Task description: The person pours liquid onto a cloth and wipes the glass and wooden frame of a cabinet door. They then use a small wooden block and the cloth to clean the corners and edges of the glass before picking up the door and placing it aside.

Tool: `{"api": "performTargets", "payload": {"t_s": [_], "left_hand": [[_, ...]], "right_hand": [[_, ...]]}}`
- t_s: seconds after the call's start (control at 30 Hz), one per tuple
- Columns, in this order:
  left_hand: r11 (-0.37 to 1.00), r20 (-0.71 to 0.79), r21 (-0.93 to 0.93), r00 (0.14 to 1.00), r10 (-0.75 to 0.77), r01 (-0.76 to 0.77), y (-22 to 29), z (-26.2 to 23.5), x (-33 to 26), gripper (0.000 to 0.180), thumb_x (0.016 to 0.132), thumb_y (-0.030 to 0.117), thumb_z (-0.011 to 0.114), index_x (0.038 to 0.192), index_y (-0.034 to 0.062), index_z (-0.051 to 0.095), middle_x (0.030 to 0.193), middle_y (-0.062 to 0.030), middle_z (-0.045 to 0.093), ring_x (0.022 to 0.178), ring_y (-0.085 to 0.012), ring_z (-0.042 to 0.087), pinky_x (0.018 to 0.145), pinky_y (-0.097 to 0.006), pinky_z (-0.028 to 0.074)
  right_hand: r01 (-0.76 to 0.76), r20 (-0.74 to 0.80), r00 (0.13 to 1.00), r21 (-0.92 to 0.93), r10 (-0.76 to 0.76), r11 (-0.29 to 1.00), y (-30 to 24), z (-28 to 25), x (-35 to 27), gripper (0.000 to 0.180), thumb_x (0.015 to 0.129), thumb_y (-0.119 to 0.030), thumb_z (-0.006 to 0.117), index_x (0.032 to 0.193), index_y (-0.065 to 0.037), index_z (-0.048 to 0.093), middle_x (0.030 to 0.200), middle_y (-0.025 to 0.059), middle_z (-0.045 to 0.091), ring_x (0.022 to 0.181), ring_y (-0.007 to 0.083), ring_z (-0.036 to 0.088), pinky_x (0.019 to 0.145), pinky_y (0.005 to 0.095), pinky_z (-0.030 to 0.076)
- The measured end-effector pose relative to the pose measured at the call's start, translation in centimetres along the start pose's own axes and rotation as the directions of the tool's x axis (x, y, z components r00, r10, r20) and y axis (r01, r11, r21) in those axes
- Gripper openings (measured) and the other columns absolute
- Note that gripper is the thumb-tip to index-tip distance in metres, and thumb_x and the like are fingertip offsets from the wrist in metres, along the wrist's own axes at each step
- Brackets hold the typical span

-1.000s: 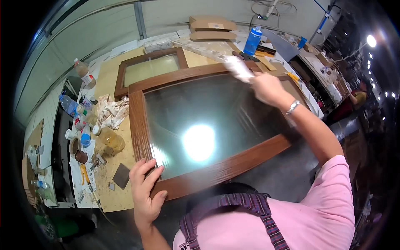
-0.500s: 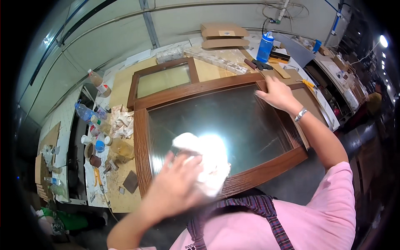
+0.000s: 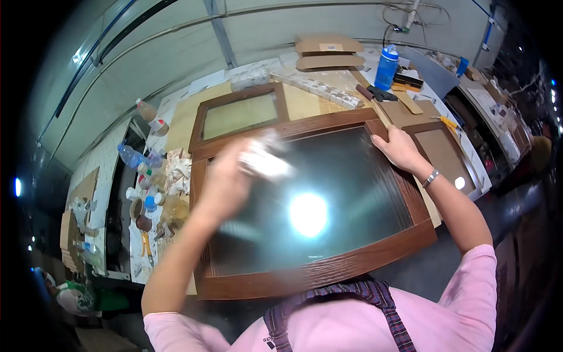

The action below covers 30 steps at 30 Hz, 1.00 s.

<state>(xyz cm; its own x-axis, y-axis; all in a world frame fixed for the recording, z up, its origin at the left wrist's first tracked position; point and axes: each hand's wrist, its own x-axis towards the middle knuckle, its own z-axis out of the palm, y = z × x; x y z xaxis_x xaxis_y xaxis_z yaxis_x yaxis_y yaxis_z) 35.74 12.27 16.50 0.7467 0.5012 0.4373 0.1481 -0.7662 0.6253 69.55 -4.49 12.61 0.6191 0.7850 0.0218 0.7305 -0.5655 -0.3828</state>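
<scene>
A brown wooden frame (image 3: 375, 253) with a dark glass pane (image 3: 352, 199) lies in front of me, a bright round reflection on the glass. My left hand (image 3: 226, 182), smeared by motion, is closed on a white cloth (image 3: 265, 161) at the pane's far left part. How firmly the cloth touches the glass cannot be seen. At the right side, my right hand (image 3: 403, 149) grips the frame near its far right corner, the thumb toward the glass and the fingers over the outer edge.
Behind the large frame lies a smaller glazed frame (image 3: 282, 102). Several bottles and a crumpled rag (image 3: 177, 170) crowd the table's left side. A blue bottle (image 3: 386, 67), cardboard pieces (image 3: 328, 44) and yellow-handled pliers (image 3: 448, 122) are at the far side and right.
My left hand has swept the cloth from the near middle of the pane to its far left. My right hand still holds the frame, a little nearer me along its edge.
</scene>
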Motion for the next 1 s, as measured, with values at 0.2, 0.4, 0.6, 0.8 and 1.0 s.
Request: {"api": "performTargets", "payload": {"t_s": [0.2, 0.4, 0.6, 0.8, 1.0], "left_hand": [[0.820, 0.440, -0.476, 0.721, 0.535, -0.319, 7.7, 6.7, -5.1, 0.029, 0.088, 0.010, 0.060, 0.116, 0.0109, 0.067, 0.113, -0.0176, 0.066, 0.105, -0.0344, 0.061, 0.097, -0.039, 0.047], [0.822, -0.030, 0.551, 0.981, 0.193, -0.145, -8.7, -5.0, -2.4, 0.015, 0.079, 0.002, 0.061, 0.090, 0.0057, 0.071, 0.100, -0.0167, 0.069, 0.094, -0.0328, 0.063, 0.085, -0.041, 0.051], [0.979, -0.377, 0.116, 0.920, -0.110, 0.165, -5.1, -9.1, -6.8, 0.043, 0.076, -0.013, 0.050, 0.110, 0.0015, 0.071, 0.113, -0.0208, 0.068, 0.111, -0.0324, 0.064, 0.099, -0.035, 0.049], [0.999, -0.043, 0.049, 0.999, 0.018, -0.016, 4.8, -7.9, -10.3, 0.051, 0.078, 0.003, 0.071, 0.129, 0.0065, 0.065, 0.137, -0.0152, 0.060, 0.125, -0.0298, 0.058, 0.108, -0.036, 0.041], [0.850, -0.528, -0.054, 0.707, -0.470, 0.524, -12.0, -15.8, -25.1, 0.020, 0.091, 0.000, 0.062, 0.109, -0.0034, 0.069, 0.100, -0.0042, 0.070, 0.094, -0.0117, 0.065, 0.086, -0.027, 0.050]], "right_hand": [[0.056, -0.054, 0.997, 0.075, -0.052, 0.996, 1.0, 0.3, 0.3, 0.057, 0.089, -0.043, 0.064, 0.100, 0.013, 0.059, 0.095, 0.0350, 0.065, 0.094, 0.0448, 0.066, 0.086, 0.0480, 0.051], [0.101, -0.109, 0.990, 0.147, -0.085, 0.984, 1.8, 0.7, 0.5, 0.054, 0.090, -0.040, 0.064, 0.096, 0.013, 0.057, 0.093, 0.0339, 0.065, 0.089, 0.0441, 0.066, 0.082, 0.0471, 0.050], [0.005, -0.108, 0.994, -0.036, -0.009, 0.999, 0.0, 0.1, 0.2, 0.052, 0.091, -0.040, 0.063, 0.102, 0.009, 0.056, 0.095, 0.0329, 0.065, 0.095, 0.0455, 0.064, 0.087, 0.0492, 0.049], [0.566, -0.246, 0.823, 0.270, -0.512, 0.779, -6.0, 0.5, -1.0, 0.047, 0.093, -0.024, 0.061, 0.133, -0.001, 0.053, 0.132, 0.0154, 0.052, 0.125, 0.0302, 0.052, 0.106, 0.0382, 0.040], [0.725, 0.121, 0.574, 0.384, -0.810, 0.572, -16.0, 3.8, -8.0, 0.066, 0.087, -0.043, 0.065, 0.142, -0.010, 0.050, 0.147, 0.0224, 0.042, 0.134, 0.0402, 0.043, 0.113, 0.0451, 0.034]]}}
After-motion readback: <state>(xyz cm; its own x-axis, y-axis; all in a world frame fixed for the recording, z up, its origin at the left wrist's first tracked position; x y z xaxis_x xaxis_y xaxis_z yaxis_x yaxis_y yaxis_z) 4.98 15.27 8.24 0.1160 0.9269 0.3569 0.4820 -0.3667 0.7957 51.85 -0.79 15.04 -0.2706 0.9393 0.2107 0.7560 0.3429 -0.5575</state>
